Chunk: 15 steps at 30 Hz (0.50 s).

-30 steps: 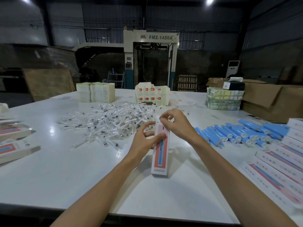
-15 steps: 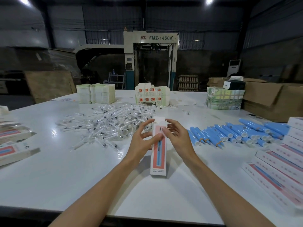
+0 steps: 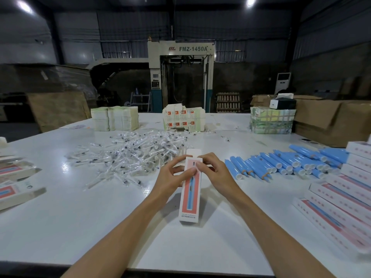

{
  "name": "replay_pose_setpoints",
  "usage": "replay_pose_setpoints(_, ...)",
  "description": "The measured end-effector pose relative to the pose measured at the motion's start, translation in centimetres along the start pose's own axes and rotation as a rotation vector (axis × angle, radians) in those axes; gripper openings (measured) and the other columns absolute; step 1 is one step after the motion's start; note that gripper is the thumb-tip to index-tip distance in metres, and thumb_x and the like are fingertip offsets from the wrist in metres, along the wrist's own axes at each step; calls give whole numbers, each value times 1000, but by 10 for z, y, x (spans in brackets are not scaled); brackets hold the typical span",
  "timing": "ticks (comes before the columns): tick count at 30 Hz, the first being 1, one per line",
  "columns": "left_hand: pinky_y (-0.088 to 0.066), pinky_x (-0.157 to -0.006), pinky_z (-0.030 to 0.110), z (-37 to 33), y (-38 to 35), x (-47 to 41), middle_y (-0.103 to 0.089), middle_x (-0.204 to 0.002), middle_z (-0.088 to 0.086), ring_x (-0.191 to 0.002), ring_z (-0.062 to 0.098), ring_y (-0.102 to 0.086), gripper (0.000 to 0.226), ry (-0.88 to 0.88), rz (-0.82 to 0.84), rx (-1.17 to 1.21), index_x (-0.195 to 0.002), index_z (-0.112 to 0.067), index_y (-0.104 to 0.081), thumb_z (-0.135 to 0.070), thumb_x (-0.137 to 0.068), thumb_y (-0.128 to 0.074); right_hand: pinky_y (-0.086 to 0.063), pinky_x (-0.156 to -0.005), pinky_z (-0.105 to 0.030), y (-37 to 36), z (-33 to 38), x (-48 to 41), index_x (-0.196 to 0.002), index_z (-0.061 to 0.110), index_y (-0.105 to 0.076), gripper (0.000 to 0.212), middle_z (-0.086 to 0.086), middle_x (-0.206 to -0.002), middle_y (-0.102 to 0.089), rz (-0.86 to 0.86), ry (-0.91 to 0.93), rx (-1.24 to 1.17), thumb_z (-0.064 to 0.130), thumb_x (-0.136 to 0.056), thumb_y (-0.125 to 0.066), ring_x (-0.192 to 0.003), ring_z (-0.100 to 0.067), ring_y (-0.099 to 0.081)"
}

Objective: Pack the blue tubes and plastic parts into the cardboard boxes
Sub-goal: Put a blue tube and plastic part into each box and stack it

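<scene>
Left hand (image 3: 172,175) and right hand (image 3: 216,173) both pinch the far end of the box (image 3: 189,199), which lies mid-table (image 3: 80,207), end flap open. Blue tubes (image 3: 281,163) lie to its right, plastic parts (image 3: 130,155) heaped behind-left.

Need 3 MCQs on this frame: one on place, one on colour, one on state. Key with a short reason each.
1. Where do the blue tubes lie relative to the cardboard box held by the left hand and right hand?
A) to its right
B) to its left
C) on top of it

2. What colour is that box's front panel?
A) green
B) black
C) pink-red, with a blue tube printed on it

3. How is the box's far end flap?
A) taped down
B) open, sticking out past the end
C) torn off

Key:
1 A: the tubes lie in a loose row on the white table, right of the box.
2 C: the panel is pink-red with a long blue tube picture.
3 B: the white flap shows beyond the fingers pinching that end.
</scene>
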State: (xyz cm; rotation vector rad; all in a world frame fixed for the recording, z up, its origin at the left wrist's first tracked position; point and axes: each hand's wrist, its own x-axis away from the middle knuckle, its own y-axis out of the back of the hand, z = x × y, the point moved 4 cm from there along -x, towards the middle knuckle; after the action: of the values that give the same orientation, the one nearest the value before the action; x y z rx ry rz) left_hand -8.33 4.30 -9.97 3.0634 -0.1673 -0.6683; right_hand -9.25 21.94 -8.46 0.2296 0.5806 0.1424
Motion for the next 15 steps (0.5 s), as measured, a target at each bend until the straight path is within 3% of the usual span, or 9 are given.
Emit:
replay_pose_setpoints(3, -64, -74, 28, 3, -1, -1, -82, -109, -1, -100, 18, -80, 45, 23, 15, 5, -121, -52, -72, -53, -79, -88, -54, -82, -19, 3, 2, 0, -113, 14, -70, 16, 1, -110, -70, -32, -2, -61, 24, -107, -59, -98, -11, -71)
replay_pose_setpoints(5, -64, -76, 30, 5, -3, -2, -82, -110, -1, -102, 19, -79, 50, 35, 29, -5, -123, -53, -71, -56, -77, -88, -58, -76, -26, 9, 2, -1, -115, 16, -68, 17, 3, -96, -75, -137, -15, -194, 26, -108, -57, -87, -16, -74)
replay_pose_setpoints(9, -62, -75, 27, 8, -8, -1, -82, -110, -1, -99, 19, -79, 51, 53, 100, -26, -127, -55, -69, -59, -80, -87, -55, -64, -35, 22, -6, -3, -115, 13, -68, 14, -10, -77, -72, -219, -83, -222, 21, -106, -60, -66, -20, -64)
replay_pose_setpoints(12, -63, -78, 30, 11, -8, -1, -82, -109, 3, -97, 22, -80, 53, 62, 122, -33, -133, -49, -68, -55, -84, -87, -52, -60, -34, 21, -9, -2, -103, 11, -74, 12, -20, -80, -72, -177, -71, -204, 17, -104, -63, -63, -21, -61)
replay_pose_setpoints(15, -65, -83, 34, 13, -6, -2, -82, -111, 5, -98, 24, -80, 54, 69, 144, -36, -136, -47, -66, -52, -87, -87, -54, -59, -28, 21, -5, -3, -105, 16, -77, 13, -16, -82, -75, -170, -42, -210, 12, -102, -66, -65, -20, -62)
